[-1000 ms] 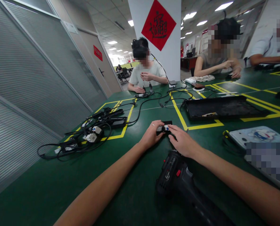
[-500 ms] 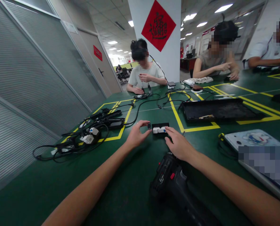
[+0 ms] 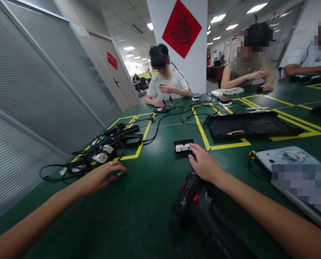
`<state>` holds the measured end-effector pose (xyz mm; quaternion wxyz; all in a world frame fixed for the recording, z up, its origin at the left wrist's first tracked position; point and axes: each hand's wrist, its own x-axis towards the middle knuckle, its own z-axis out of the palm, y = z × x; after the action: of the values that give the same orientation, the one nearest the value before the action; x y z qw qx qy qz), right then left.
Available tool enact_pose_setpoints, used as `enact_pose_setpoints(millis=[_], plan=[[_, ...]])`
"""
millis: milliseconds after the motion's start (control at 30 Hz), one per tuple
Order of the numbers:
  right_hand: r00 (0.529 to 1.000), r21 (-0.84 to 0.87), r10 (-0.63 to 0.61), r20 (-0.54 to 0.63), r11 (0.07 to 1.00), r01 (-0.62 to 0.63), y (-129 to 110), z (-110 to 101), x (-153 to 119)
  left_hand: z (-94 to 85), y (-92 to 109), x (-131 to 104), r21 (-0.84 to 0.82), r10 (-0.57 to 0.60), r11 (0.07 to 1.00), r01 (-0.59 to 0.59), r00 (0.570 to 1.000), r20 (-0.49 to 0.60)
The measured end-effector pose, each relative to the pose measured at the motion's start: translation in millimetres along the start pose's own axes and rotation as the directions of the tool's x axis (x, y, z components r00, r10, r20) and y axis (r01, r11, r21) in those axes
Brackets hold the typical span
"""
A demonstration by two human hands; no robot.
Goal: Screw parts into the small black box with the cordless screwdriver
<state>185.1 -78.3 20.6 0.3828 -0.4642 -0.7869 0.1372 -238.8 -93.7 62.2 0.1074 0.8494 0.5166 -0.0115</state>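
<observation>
My left hand [image 3: 102, 176] lies flat on the green table [image 3: 149, 216], out to the left, fingers stretched. A small dark piece [image 3: 120, 173] sits on the table right at its fingertips. My right hand [image 3: 205, 166] rests on the table in the middle, its forefinger touching the right end of a small black holder [image 3: 183, 141] with a white part [image 3: 182, 147] in it. A black power screwdriver [image 3: 197, 207] lies just under my right wrist, between my forearms.
A tangle of black cables and adapters [image 3: 106, 151] lies left, inside yellow floor-tape lines. A long black tray [image 3: 251, 125] sits at the right back, a patterned case [image 3: 284, 156] nearer right. Three other people work at the far side of the table.
My left hand has left the black holder, carrying a small dark piece, and swung left and down onto the table. My right hand has stayed at the holder.
</observation>
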Motion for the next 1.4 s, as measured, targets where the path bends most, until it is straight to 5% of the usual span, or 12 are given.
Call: enact_pose_setpoints(millis=[200,533,700,800,967,1167,1300,1400], plan=[[1.0,0.017,-0.008,0.0,1.0,0.008,-0.9,-1.3,-0.8,11.4,-24.4,-17.6,-0.132,-0.087,0.988,0.079,0.994,-0.06],[1.0,0.023,-0.024,-0.004,0.999,0.024,0.9,-0.2,1.4,15.0,-21.8,-6.3,-0.17,-0.104,0.981,0.096,0.994,-0.038],[0.999,0.028,-0.03,-0.01,0.999,0.03,1.3,0.0,0.3,8.9,-35.5,-12.1,-0.198,-0.088,0.976,0.093,0.996,0.033],[1.0,0.028,-0.027,-0.009,0.999,0.027,1.1,0.0,-0.8,-1.4,-34.9,-13.5,-0.17,-0.134,0.977,0.129,0.991,-0.018],[1.0,0.022,-0.03,-0.003,0.999,0.03,-1.1,-2.4,-1.1,-15.3,24.6,18.2,-0.126,-0.104,0.988,0.084,0.98,-0.168],[0.999,0.01,-0.048,-0.007,0.999,0.048,-3.6,-3.3,-0.7,8.8,129.8,116.0,-0.074,0.175,0.974,-0.215,0.918,-0.357],[0.998,-0.023,-0.044,-0.036,0.999,0.043,-3.9,-4.0,-0.4,37.2,160.2,178.9,-0.072,0.357,0.905,-0.418,0.841,-0.407],[0.998,-0.07,-0.011,-0.064,0.998,0.006,-3.6,-5.0,1.2,51.6,167.7,197.9,-0.162,0.349,0.865,-0.475,0.802,-0.485]])
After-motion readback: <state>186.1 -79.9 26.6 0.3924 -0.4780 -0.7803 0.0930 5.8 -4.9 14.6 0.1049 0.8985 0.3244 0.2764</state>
